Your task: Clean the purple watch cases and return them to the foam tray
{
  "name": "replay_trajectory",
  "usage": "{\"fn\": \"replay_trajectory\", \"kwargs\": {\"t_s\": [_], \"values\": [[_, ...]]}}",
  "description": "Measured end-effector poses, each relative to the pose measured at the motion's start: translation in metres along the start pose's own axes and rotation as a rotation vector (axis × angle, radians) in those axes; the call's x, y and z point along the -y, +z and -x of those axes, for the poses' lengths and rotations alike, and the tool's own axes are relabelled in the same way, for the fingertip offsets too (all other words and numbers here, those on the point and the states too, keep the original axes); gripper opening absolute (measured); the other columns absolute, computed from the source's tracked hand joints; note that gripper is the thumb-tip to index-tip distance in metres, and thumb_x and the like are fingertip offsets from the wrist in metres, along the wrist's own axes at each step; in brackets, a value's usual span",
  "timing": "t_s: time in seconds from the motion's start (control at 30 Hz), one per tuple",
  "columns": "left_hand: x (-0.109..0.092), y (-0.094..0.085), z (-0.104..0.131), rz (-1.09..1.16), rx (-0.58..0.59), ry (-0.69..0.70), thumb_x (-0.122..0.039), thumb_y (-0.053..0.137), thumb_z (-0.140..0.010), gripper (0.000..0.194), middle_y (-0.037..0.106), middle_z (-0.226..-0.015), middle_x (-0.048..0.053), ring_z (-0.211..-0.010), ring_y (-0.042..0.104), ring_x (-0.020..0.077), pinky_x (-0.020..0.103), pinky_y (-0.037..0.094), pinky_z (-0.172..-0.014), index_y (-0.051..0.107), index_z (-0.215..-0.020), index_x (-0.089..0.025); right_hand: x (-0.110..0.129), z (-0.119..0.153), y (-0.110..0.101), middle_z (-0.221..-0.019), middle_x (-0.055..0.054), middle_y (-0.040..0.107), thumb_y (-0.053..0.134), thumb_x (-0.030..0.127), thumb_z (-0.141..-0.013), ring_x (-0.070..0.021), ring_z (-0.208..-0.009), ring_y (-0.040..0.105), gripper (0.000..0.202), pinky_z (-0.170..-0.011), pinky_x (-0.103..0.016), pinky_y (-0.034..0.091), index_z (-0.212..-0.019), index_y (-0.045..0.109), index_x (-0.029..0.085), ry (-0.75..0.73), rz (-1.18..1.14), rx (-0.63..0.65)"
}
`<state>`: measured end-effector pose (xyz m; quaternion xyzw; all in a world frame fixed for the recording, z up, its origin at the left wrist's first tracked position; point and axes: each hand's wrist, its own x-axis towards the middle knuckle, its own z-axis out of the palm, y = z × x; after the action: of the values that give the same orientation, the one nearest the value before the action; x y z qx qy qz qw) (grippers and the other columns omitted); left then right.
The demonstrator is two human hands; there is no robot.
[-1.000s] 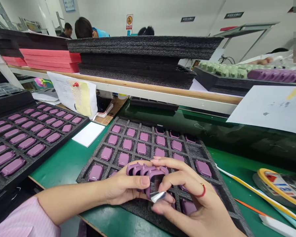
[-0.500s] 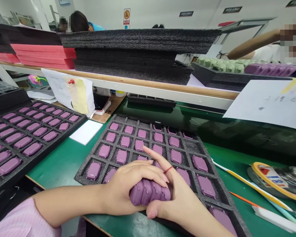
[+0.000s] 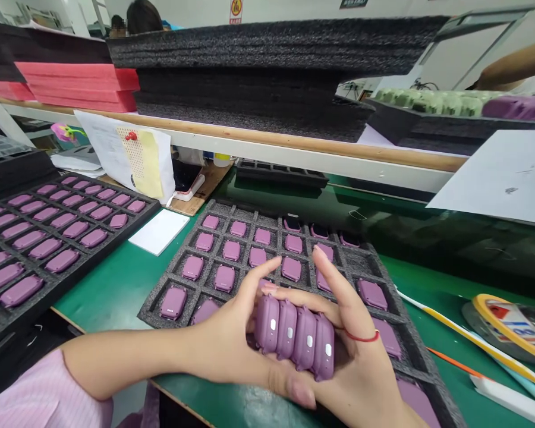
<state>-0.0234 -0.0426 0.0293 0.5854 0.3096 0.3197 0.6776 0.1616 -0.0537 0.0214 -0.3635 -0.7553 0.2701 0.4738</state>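
A row of several purple smartwatch cases (image 3: 294,336), pressed face to face, sits between my two hands, with the silver side buttons turned toward me. My left hand (image 3: 225,342) grips the row from the left, its thumb across the near side below. From the right, my right hand (image 3: 359,362), with a red string on one finger, closes round the other end while its index finger points up and away. Below and behind them lies a black foam tray (image 3: 207,255) whose compartments hold more purple cases; a few at the far edge show dark screens.
A second foam tray of purple cases (image 3: 91,249) lies at left, beside a white card (image 3: 159,232). Black foam sheets (image 3: 249,77) and pink foam (image 3: 78,86) are stacked on the shelf. Swabs or brushes and a roll of tape (image 3: 512,327) lie right. A co-worker's arm (image 3: 517,65) shows beyond.
The row of watch cases has turned in my hands, so the sides with silver buttons now face me. My left fingers have moved from over the top to behind it. The view has shifted slightly.
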Motion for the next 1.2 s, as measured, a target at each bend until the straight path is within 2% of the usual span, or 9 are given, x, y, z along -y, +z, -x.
{"fn": "replay_trajectory", "kwargs": {"t_s": [0.1, 0.17, 0.3, 0.5, 0.7, 0.9, 1.0, 1.1, 1.2], "values": [[-0.007, 0.001, -0.004, 0.206, 0.073, -0.081, -0.033, 0.089, -0.067, 0.07, 0.065, -0.122, 0.012, -0.118, 0.064, 0.0318, 0.051, 0.048, -0.105, 0.059, -0.129, -0.019, -0.004, -0.001, -0.001, -0.132, -0.01, 0.068, 0.081, 0.038, -0.08, -0.0288, -0.116, 0.07, 0.102, -0.101, -0.042, 0.06, -0.16, 0.019, 0.032, -0.027, 0.033, 0.025], [-0.009, 0.001, -0.007, 0.246, 0.104, -0.088, -0.022, 0.089, -0.065, 0.054, 0.068, -0.111, 0.007, -0.109, 0.066, 0.0261, 0.044, 0.05, -0.101, 0.067, -0.114, -0.017, -0.006, -0.003, 0.0, -0.132, -0.01, 0.068, 0.082, 0.037, -0.08, -0.0287, -0.12, 0.068, 0.101, -0.107, -0.044, 0.056, -0.16, 0.02, 0.032, -0.037, 0.054, 0.033], [-0.009, 0.001, -0.008, 0.262, 0.073, -0.125, -0.007, 0.088, -0.06, 0.053, 0.07, -0.102, 0.001, -0.098, 0.067, 0.0178, 0.033, 0.052, -0.094, 0.069, -0.109, -0.018, -0.009, -0.003, 0.0, -0.13, -0.008, 0.07, 0.083, 0.037, -0.079, -0.0272, -0.118, 0.069, 0.102, -0.105, -0.041, 0.057, -0.159, 0.021, 0.034, -0.032, 0.039, 0.058], [-0.007, 0.001, -0.006, 0.309, 0.079, -0.172, -0.002, 0.089, -0.058, 0.05, 0.072, -0.091, -0.004, -0.087, 0.066, 0.0119, 0.026, 0.053, -0.087, 0.07, -0.101, -0.018, -0.014, 0.0, 0.0, -0.123, -0.006, 0.074, 0.085, 0.038, -0.076, -0.0259, -0.115, 0.071, 0.109, -0.097, -0.036, 0.062, -0.161, 0.016, 0.032, 0.064, -0.036, 0.066], [-0.007, 0.002, -0.008, 0.258, 0.063, -0.129, -0.005, 0.089, -0.059, 0.047, 0.069, -0.093, -0.004, -0.089, 0.065, 0.0131, 0.028, 0.052, -0.089, 0.069, -0.1, -0.019, -0.014, 0.0, 0.001, -0.128, -0.006, 0.072, 0.082, 0.039, -0.079, -0.0257, -0.114, 0.071, 0.105, -0.096, -0.036, 0.062, -0.161, 0.016, 0.033, 0.021, -0.003, 0.062], [-0.002, 0.005, -0.006, 0.223, -0.017, -0.046, -0.02, 0.093, -0.06, 0.049, 0.067, -0.1, 0.002, -0.098, 0.065, 0.0205, 0.034, 0.052, -0.091, 0.068, -0.102, -0.018, -0.012, -0.002, 0.005, -0.128, -0.007, 0.072, 0.075, 0.041, -0.086, -0.0264, -0.115, 0.071, 0.096, -0.095, -0.038, 0.063, -0.161, 0.016, 0.033, -0.088, 0.065, 0.068], [-0.001, 0.007, -0.005, 0.178, -0.076, -0.015, -0.019, 0.097, -0.052, 0.057, 0.069, -0.104, 0.002, -0.104, 0.066, 0.0228, 0.035, 0.053, -0.094, 0.069, -0.102, -0.019, -0.012, -0.002, 0.005, -0.128, -0.006, 0.072, 0.07, 0.038, -0.091, -0.0257, -0.12, 0.068, 0.093, -0.104, -0.042, 0.058, -0.162, 0.01, 0.033, -0.145, 0.091, 0.114], [0.0, 0.007, -0.004, 0.106, -0.067, 0.065, -0.019, 0.095, -0.056, 0.052, 0.071, -0.111, 0.003, -0.11, 0.067, 0.0242, 0.037, 0.052, -0.101, 0.071, -0.102, -0.019, -0.01, 0.0, 0.003, -0.13, -0.007, 0.07, 0.067, 0.03, -0.094, -0.0258, -0.127, 0.063, 0.093, -0.11, -0.046, 0.052, -0.163, 0.005, 0.031, -0.199, 0.114, 0.162], [0.002, 0.007, -0.002, 0.003, -0.111, 0.13, -0.016, 0.093, -0.058, 0.058, 0.072, -0.119, 0.004, -0.114, 0.066, 0.0248, 0.037, 0.051, -0.104, 0.07, -0.112, -0.02, -0.007, 0.002, -0.001, -0.141, -0.009, 0.061, 0.076, 0.041, -0.085, -0.03, -0.135, 0.055, 0.104, -0.116, -0.052, 0.044, -0.162, 0.008, 0.031, -0.241, 0.101, 0.175]]}}
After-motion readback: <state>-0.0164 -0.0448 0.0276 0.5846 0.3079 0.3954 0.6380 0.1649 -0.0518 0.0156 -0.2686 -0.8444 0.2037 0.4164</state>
